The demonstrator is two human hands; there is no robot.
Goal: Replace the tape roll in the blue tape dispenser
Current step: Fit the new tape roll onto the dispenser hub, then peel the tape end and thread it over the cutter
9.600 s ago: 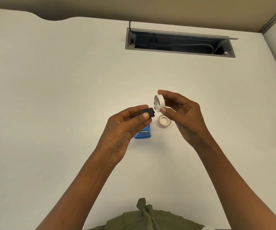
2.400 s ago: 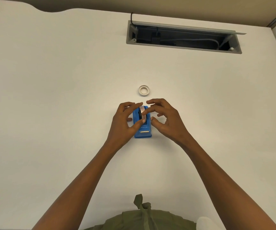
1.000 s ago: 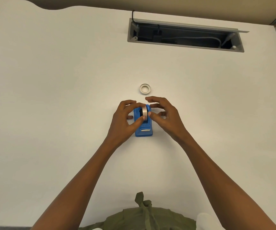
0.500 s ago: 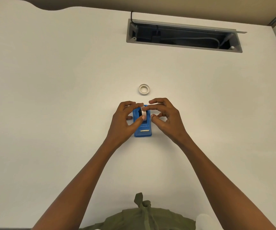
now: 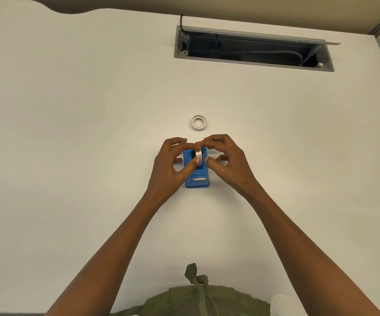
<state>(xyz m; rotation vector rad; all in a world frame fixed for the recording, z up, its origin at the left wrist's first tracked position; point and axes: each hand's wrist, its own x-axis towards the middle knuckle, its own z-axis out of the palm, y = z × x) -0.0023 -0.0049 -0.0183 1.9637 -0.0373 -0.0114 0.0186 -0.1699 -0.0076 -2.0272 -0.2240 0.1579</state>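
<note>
The blue tape dispenser (image 5: 197,174) sits mid-surface (image 5: 70,133), a tape roll (image 5: 198,157) upright in its cradle. Left hand (image 5: 169,166) and right hand (image 5: 226,160) flank it, each grip pinching the roll. A spare ring of tape (image 5: 198,122) lies flat just beyond, clear of both; an open cable tray (image 5: 252,50) sits far right.

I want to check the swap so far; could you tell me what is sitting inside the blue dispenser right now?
A white tape roll stands on edge in the blue dispenser, pinched by the left hand and right hand. The fingers cover whether it is fully seated.
</note>
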